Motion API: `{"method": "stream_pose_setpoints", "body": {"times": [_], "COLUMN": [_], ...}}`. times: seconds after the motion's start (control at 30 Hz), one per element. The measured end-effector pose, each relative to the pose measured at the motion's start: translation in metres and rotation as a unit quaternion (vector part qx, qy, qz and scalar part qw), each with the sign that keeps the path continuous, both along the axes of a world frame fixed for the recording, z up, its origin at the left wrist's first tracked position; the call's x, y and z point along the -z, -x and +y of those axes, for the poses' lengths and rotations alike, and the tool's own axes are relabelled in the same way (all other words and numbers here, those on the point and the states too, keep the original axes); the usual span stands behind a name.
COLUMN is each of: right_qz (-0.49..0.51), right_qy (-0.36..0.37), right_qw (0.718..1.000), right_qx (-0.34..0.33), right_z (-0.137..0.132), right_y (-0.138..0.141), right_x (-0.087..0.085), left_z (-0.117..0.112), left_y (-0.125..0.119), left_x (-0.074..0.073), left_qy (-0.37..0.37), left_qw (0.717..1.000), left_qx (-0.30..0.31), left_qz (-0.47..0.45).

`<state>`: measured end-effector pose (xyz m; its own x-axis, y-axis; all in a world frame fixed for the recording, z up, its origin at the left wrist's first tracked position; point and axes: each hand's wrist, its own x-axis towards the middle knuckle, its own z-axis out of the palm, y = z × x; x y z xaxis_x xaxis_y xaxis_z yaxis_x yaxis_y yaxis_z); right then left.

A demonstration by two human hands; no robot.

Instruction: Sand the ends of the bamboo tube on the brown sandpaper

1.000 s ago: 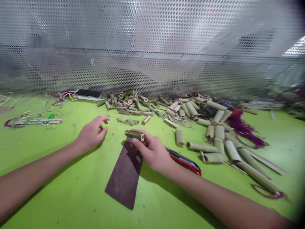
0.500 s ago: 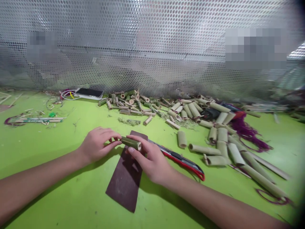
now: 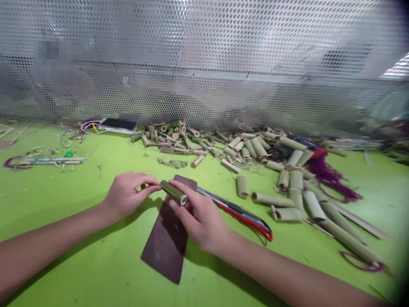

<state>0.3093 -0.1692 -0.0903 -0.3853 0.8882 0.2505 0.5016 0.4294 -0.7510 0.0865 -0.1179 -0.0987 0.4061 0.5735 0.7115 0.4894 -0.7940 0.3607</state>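
A short green bamboo tube [image 3: 173, 192] is gripped between the thumb and fingers of my right hand [image 3: 201, 215], its pale cut end facing right and toward me. At its left end, the thumb and fingertips of my left hand [image 3: 129, 194] are pinched together; whether anything is between them is too small to make out. Below the tube, a dark brown strip of sandpaper [image 3: 166, 247] lies on the table, partly shaded and partly covered by my right hand. Just right of that hand rests a red and black utility knife [image 3: 239, 211], blade out.
Several cut bamboo tubes [image 3: 243, 186] are heaped at the back and right of the green table [image 3: 79, 273]. Purple threads [image 3: 329, 179] lie among them. A phone [image 3: 119, 124] with a white cable sits at the back left, before a perforated metal screen [image 3: 191, 94].
The bamboo tube has tilted, its near end dropping a little. My left fingertips have drawn slightly left, closing into a tighter pinch at its far end. My right hand keeps its hold.
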Motion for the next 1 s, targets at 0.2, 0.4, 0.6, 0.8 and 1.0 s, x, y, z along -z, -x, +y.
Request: {"method": "stream_pose_setpoints", "body": {"times": [0.2, 0.4, 0.6, 0.8, 1.0], "right_qz": [-0.045, -0.076, -0.135, -0.167, -0.206], "right_qy": [-0.079, -0.116, -0.181, -0.265, -0.316], "right_qw": [0.996, 0.990, 0.974, 0.949, 0.926], "right_qx": [-0.014, -0.027, -0.005, -0.032, -0.025], "right_z": [0.002, 0.003, 0.006, 0.013, 0.012], "right_y": [-0.003, -0.006, -0.008, -0.010, -0.010], "right_x": [0.006, 0.006, 0.005, 0.009, 0.006], "left_z": [-0.003, -0.001, -0.003, -0.014, -0.009], "left_y": [-0.002, 0.001, -0.001, -0.009, -0.008], "left_x": [-0.002, 0.000, 0.001, -0.005, -0.007], "left_qy": [0.015, 0.011, 0.053, 0.218, 0.336], "left_qw": [1.000, 0.998, 0.994, 0.973, 0.939], "left_qx": [-0.007, 0.015, 0.028, 0.015, 0.046], "left_qz": [0.022, 0.067, 0.088, 0.069, 0.055]}}
